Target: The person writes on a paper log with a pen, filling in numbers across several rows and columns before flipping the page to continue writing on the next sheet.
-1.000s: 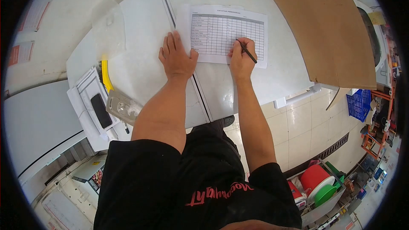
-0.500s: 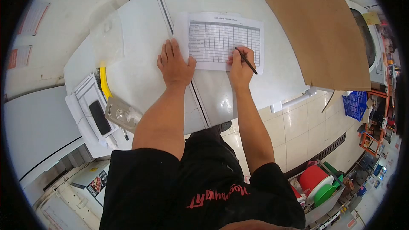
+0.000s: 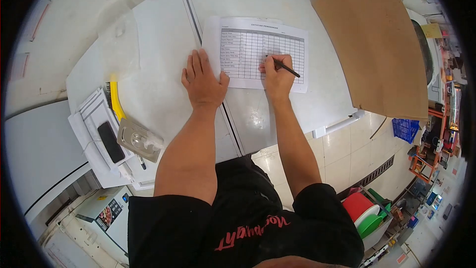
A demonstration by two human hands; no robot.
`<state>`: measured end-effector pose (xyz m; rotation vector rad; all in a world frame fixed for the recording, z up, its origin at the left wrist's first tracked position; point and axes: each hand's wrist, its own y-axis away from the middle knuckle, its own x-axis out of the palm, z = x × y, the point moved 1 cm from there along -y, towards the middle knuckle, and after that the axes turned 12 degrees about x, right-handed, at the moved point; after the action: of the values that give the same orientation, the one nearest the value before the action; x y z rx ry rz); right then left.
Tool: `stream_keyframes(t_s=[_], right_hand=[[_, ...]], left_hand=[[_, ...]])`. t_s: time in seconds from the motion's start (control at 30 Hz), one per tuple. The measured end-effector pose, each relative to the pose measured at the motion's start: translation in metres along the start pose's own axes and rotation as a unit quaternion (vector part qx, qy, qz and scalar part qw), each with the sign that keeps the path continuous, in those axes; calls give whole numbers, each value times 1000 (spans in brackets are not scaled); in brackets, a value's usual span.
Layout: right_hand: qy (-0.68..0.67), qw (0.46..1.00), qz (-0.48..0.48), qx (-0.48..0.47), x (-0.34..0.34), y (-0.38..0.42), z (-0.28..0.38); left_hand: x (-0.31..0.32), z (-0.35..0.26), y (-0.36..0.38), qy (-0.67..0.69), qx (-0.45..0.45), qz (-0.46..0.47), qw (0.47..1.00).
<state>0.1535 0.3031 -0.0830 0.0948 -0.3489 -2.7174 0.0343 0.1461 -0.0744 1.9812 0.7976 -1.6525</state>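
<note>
A printed table form [image 3: 248,52] lies on the white tabletop [image 3: 158,30], with more paper showing from under its edge. My right hand [image 3: 278,77] rests on the form's lower right and is closed around a black pen [image 3: 289,68], whose tip meets the grid. Whether the tip leaves a fresh mark is too small to tell. My left hand [image 3: 204,79] lies flat with fingers stretched out over the dark seam in the tabletop. Its thumb touches or nearly touches the lower left corner of the paper.
A brown cardboard sheet [image 3: 379,44] stands along the right side. On the left sit a yellow-handled brush [image 3: 117,100], a metal lid or tray [image 3: 140,140], a black phone [image 3: 110,141] and white papers [image 3: 91,119]. Beyond the table are a blue basket [image 3: 405,130] and orange racks [image 3: 421,168].
My right hand has shifted slightly left and down across the form, and the pen lies at a flatter angle. The whole view has tilted a little; my left hand stays flat.
</note>
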Motion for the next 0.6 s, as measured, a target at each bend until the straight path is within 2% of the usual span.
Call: stream_keyframes(t_s=[0.3, 0.37, 0.47, 0.6], right_hand=[[8, 1000, 1, -7, 1, -1, 3], [9, 999, 9, 32, 0, -1, 5], [2, 999, 14, 41, -1, -3, 5], [-37, 999, 13, 3, 0, -2, 2]], left_hand=[[-1, 1, 0, 0, -5, 12, 1000], [-3, -1, 0, -2, -9, 17, 1000], [-4, -1, -1, 6, -8, 18, 1000], [-3, 0, 0, -2, 0, 7, 1000]])
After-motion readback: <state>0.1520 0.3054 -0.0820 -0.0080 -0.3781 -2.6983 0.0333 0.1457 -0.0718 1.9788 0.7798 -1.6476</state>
